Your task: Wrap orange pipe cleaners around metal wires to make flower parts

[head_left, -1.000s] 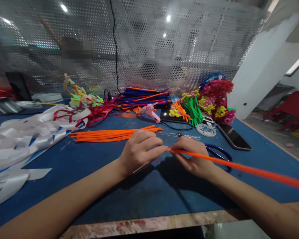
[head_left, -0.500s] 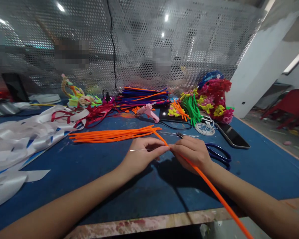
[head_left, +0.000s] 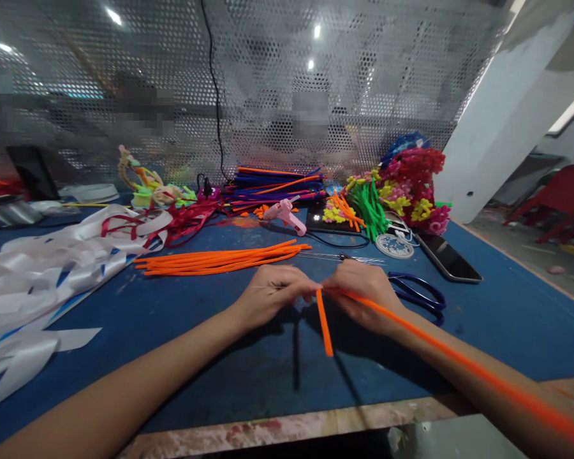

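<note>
My left hand (head_left: 273,292) is closed, thumb and fingers pinched together over the middle of the blue table. A thin silver wire (head_left: 264,287) sticks out across that hand toward the left. An orange pipe cleaner (head_left: 325,326) passes between the two hands, bent where the fingertips meet. Its short end hangs down, while its long end runs right over my right forearm and blurs at the frame's edge. My right hand (head_left: 363,294) is closed on it, fingertips almost touching the left ones. The wire's inner end is hidden by the fingers.
Orange pipe cleaners (head_left: 220,258) lie behind my left hand, near thin wires (head_left: 363,259). Blue-handled scissors (head_left: 418,290) and a phone (head_left: 449,258) are on the right. A pink glue gun (head_left: 284,215) stands behind; white ribbon (head_left: 71,255) spreads left.
The pipe cleaner's short end, which pointed away past the left fingers, now hangs down toward me. The long end has swung right over my forearm.
</note>
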Demonstrator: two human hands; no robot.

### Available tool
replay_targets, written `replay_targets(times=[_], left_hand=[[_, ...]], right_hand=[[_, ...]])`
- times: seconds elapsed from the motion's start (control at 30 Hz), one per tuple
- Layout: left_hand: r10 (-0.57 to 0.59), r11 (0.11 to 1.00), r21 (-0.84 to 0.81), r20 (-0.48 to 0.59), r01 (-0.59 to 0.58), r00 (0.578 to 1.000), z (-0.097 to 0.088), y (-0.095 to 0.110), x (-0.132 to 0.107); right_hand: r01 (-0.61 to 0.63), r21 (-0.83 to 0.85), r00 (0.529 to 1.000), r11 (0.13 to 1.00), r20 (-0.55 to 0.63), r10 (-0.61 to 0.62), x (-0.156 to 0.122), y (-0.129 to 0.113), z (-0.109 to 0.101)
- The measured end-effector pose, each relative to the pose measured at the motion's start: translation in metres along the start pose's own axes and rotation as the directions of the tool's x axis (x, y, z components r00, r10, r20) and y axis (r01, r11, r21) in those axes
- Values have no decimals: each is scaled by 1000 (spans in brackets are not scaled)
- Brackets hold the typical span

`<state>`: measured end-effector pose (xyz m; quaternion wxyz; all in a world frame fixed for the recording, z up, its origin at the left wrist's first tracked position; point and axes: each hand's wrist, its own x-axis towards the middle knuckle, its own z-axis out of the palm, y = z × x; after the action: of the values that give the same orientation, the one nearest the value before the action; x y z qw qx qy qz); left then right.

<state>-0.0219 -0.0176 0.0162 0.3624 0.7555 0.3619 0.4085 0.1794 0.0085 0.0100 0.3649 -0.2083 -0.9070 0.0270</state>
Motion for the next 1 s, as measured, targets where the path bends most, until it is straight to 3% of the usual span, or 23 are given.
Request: replay_targets(times=[0.1,0.2,0.4,0.53,0.67,0.77,1.0], left_hand=[[-140,988,-67,-48,137,989,5,4,1],[-215,977,-14,-56,214,975,8,8,2],[25,944,331,-53,-6,998,1,9,1],[1,918,396,-48,18,999,2,11,-3],[-245,964,92,-50,249,968,10,13,-3],[-382,908,-192,-13,373,924,16,11,-2],[-449,812,-436,-44,387,893,20,8,4]], right_hand=[[46,-97,998,994,-26,-49,-1,0,1],[79,-157,996,984,-22,-83,-2,0,3],[82,-201,995,976,-43,-93,-3,1,4],[95,-191,994,977,-40,-105,-3,2,4],[88,-185,994,979,-50,-99,-3,1,3],[89,-185,993,979,-59,-101,-3,1,2],[129,-252,990,959,-23,-139,-5,2,1]])
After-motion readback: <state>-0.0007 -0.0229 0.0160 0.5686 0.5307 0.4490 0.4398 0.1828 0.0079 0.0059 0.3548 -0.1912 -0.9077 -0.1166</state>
